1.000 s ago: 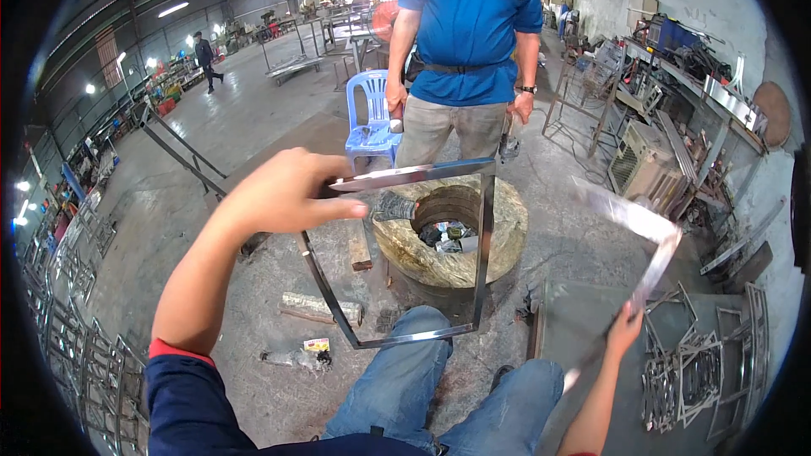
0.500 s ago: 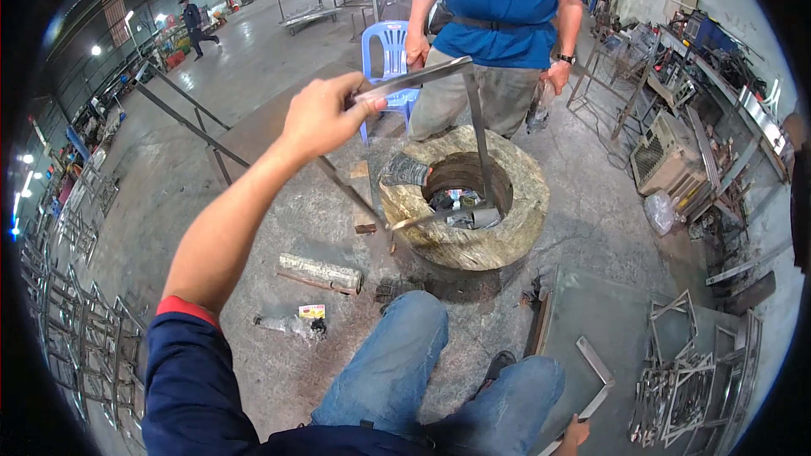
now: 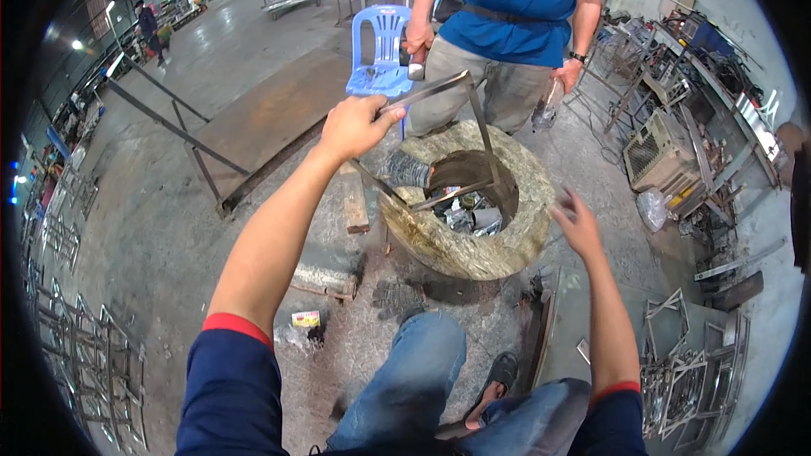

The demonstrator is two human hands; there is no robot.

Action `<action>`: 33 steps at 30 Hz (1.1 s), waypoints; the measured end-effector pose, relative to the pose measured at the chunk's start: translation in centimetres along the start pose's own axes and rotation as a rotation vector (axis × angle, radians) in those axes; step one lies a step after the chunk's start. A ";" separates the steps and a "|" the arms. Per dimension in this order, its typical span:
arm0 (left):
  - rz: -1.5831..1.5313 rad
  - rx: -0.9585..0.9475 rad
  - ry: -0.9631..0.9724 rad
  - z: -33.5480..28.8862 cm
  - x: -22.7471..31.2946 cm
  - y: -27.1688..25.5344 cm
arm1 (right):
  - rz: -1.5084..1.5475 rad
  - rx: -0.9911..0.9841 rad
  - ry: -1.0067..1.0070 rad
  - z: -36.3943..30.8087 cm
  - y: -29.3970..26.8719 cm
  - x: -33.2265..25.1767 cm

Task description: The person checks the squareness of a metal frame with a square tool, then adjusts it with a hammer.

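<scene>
My left hand [image 3: 356,128] is closed around the upper bar of a square metal frame [image 3: 479,118], holding it tilted over a round stone-coloured ring [image 3: 525,241]. The frame's lower bar crosses the ring's hollow, where crumpled rubbish [image 3: 460,218] lies. Whether the frame rests on the rim, I cannot tell. Right of the ring, my right hand [image 3: 577,224] is raised with its fingers apart and nothing in them. A dark grey glove [image 3: 405,171] lies on the ring's left rim.
A person in a blue shirt [image 3: 519,0] stands just beyond the ring, hammer-like tool [image 3: 416,63] in one hand. Behind is a blue plastic chair [image 3: 380,46]; to the left, a brown metal sheet [image 3: 262,110]. Metal frames [image 3: 676,397] are piled at lower right.
My right hand has risen from the angled metal piece at lower right to beside the ring, leaving that piece. My left hand and the frame have shifted slightly right and down in view.
</scene>
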State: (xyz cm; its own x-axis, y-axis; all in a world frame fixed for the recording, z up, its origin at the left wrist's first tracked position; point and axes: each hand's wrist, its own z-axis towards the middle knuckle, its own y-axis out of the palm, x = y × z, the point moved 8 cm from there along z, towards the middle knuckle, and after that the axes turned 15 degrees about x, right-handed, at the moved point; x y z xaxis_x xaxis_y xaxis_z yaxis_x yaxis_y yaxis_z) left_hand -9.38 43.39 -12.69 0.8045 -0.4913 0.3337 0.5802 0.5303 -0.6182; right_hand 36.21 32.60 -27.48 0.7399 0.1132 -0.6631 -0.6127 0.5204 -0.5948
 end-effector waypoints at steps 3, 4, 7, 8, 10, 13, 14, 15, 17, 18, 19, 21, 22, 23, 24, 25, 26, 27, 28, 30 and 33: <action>0.009 -0.047 0.007 0.4 -1.1 0.0 | 0.248 -0.066 -0.174 6.4 9.1 -12.9; -0.009 -0.035 0.031 0.9 -0.6 0.5 | 0.304 -0.029 -0.240 8.0 11.2 -14.1; -0.068 -0.076 -0.018 0.7 -2.7 0.4 | 0.365 -0.143 -0.039 9.4 18.4 -15.4; -0.057 -0.071 -0.016 0.8 -3.2 0.2 | 0.344 0.012 -0.033 9.4 18.3 -15.6; -0.102 -0.082 -0.055 0.7 -4.3 0.5 | 0.333 0.152 -0.024 9.7 18.4 -16.1; -0.073 -0.052 -0.050 1.6 -4.9 0.2 | 0.385 0.131 -0.002 10.6 18.3 -16.7; -0.063 -0.049 -0.041 1.9 -5.0 0.5 | 0.385 0.124 0.000 10.7 18.6 -16.3; -0.050 -0.020 -0.009 2.1 -5.2 0.8 | 0.395 0.125 0.012 10.7 18.9 -16.0; -0.014 -0.052 -0.037 2.3 -5.1 1.0 | 0.325 0.143 -0.006 10.5 18.9 -15.9; 0.017 -0.087 -0.055 2.3 -5.0 1.1 | 0.326 0.135 -0.012 10.4 19.0 -16.0; 0.021 -0.080 -0.057 2.3 -4.9 1.3 | 0.324 0.155 -0.012 10.3 18.8 -15.7; 0.002 -0.041 -0.039 2.4 -4.5 1.2 | 0.336 0.180 -0.012 10.4 18.6 -15.2; -0.015 -0.011 -0.016 2.3 -4.4 0.9 | 0.340 0.173 -0.014 10.1 18.6 -15.8; -0.009 -0.011 -0.021 2.1 -4.5 0.6 | 0.336 0.177 0.014 9.8 18.4 -16.1; -0.006 -0.021 -0.036 1.9 -4.7 0.5 | 0.331 0.182 0.042 9.6 18.3 -16.4; -0.010 -0.030 -0.046 1.8 -4.7 0.6 | 0.315 0.189 0.001 9.6 18.1 -16.6; -0.011 -0.031 -0.045 1.8 -4.6 0.6 | 0.314 0.190 0.002 9.7 18.0 -16.5; -0.015 -0.017 -0.034 1.8 -4.4 0.5 | 0.284 0.184 0.001 9.7 17.9 -16.4; -0.018 -0.003 -0.024 1.8 -4.3 0.5 | 0.254 0.178 -0.001 9.8 17.8 -16.4; -0.017 0.001 -0.023 1.7 -4.5 0.3 | 0.264 0.184 -0.005 9.5 17.8 -16.7; -0.023 0.007 -0.028 1.4 -4.7 -0.1 | 0.264 0.173 -0.002 9.7 18.0 -16.8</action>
State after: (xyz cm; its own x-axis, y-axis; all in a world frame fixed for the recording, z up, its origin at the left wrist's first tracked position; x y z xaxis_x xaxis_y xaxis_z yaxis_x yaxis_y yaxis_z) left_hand -13.03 46.59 -13.17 0.7940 -0.4841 0.3677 0.5996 0.5238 -0.6051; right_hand 15.48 48.31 -22.67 0.5624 0.2646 -0.7834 -0.7274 0.6089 -0.3165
